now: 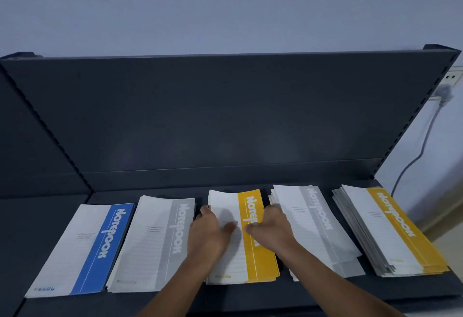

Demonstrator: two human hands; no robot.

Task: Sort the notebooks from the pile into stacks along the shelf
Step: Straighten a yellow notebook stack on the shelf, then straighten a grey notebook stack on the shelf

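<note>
Along the dark shelf (115, 197) five stacks of notebooks lie side by side, each cover printed with the word Notebook down a coloured band. From the left come a blue stack (82, 249), a grey stack (155, 244), the middle yellow stack (233, 261), a second grey stack (318, 229) and a far yellow stack (385, 231). Narrow strips of bare shelf separate them. The two stacks on the right are thick and loosely fanned, their edges out of line.

Both hands are on the middle yellow stack. The left hand (210, 231) grips its left edge: the fingers lie close together and curl down over that edge, and the thumb (229, 226) rests flat on the white part of the cover, pointing right. The right hand (270, 226) holds the right edge in mirror fashion, its fingers bent over the side next to the second grey stack, though they are blurred, and its thumb (250, 228) lies across the yellow band, pointing left. The two thumb tips are near each other but apart. The top cover bows up slightly at its far end.

Behind the stacks a dark back panel (225, 116) rises to a pale wall (225, 3). At the right a plug (444, 92) sits in a wall socket (453, 76) and a grey cable (423, 146) hangs from it behind the shelf
</note>
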